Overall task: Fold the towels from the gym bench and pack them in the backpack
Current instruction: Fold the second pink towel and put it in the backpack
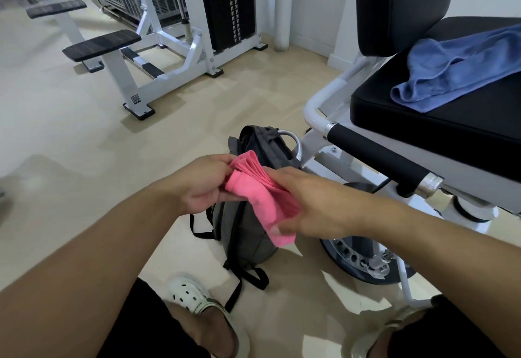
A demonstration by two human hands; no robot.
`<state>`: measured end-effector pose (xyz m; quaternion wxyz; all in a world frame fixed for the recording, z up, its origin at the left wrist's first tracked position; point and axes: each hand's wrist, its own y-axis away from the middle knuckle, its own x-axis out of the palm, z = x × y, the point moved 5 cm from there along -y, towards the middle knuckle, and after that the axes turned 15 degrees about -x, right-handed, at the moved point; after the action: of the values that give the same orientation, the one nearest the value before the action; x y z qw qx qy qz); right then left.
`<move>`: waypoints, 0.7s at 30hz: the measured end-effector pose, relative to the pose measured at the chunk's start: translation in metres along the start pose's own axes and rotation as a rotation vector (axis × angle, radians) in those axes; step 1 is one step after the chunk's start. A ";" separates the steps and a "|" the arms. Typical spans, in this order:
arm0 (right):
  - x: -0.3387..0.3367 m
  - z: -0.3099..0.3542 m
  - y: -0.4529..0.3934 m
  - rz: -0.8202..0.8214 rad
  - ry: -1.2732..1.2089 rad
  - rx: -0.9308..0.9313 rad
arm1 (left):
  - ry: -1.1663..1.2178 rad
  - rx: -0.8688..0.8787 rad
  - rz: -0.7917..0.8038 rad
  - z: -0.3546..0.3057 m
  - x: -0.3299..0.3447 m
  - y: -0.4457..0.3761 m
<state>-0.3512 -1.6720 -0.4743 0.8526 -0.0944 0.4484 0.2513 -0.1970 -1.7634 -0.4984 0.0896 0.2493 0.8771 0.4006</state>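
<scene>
- My left hand pinches one end of the pink towel, fingers curled round the bunched folds so the layers do not slip apart.
- My right hand lies over the other end with the fingers wrapped under the cloth; its grip is closed on the towel too, keeping the fold flat. The fingertips at the lower edge are blurred, so I cannot say just how they lie.
- I hold the towel in the air right above the grey backpack, which stands on the floor between my feet and the machine, its top open toward me. Holding it there should make the drop into the opening short, I judge.
- The blue towel lies loose and unfolded on the black bench to my right, well apart from my hands, so it has yet to be folded.
- My judgement: the pink one is folded or nearly so and ready to pack; the task is roughly halfway.
- A white clog on my left foot sits just beside the backpack's straps.
</scene>
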 end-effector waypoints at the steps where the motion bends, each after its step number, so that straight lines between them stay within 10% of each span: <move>1: 0.005 -0.001 0.000 0.004 0.054 0.019 | 0.032 -0.004 0.010 0.000 0.000 -0.001; 8: 0.015 -0.006 -0.011 -0.182 0.292 0.071 | 0.132 -0.013 -0.012 0.000 -0.003 -0.002; 14: 0.009 -0.022 -0.012 -0.115 -0.106 0.115 | -0.395 0.137 0.010 -0.004 -0.003 0.001; 21: 0.021 -0.021 -0.015 -0.151 -0.443 0.195 | -0.440 0.175 -0.081 0.002 -0.007 -0.014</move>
<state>-0.3488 -1.6860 -0.5046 0.9514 0.0126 0.2645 0.1569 -0.1956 -1.7733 -0.5111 0.2725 0.3021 0.8772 0.2551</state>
